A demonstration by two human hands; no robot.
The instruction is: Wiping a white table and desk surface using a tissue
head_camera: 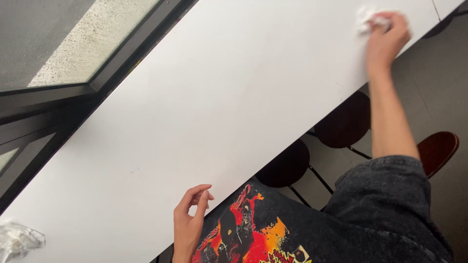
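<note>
Fingers point(396, 20) of right hand point(387, 36) curled and pressed together over a crumpled white tissue point(364, 18), pinching it against the bench point(234, 97), far out at 1 o'clock near the top edge of the view. Tissue partly blurred, showing just to the 9 o'clock side of the knuckles. Right arm stretched straight from a dark grey sleeve point(390, 190) up to that spot. Fingers point(197, 197) of left hand point(189, 219) loosely bent and slightly spread, holding nothing, resting at the near rim of the bench at 6 o'clock, well apart from the tissue. Long white bench running diagonally from 7 o'clock to 1 o'clock. Second crumpled white wad point(17, 239) lying on the bench at 8 o'clock, at the frame's corner, far from both hands. Dark window frame point(122, 58) along the bench's far side at 10 o'clock, speckled grey ground behind the glass. Round dark stools point(285, 163) under the near rim at 4 o'clock, another brown seat point(438, 148) at 3 o'clock. Black shirt with red and orange print point(243, 234) at 6 o'clock.
</note>
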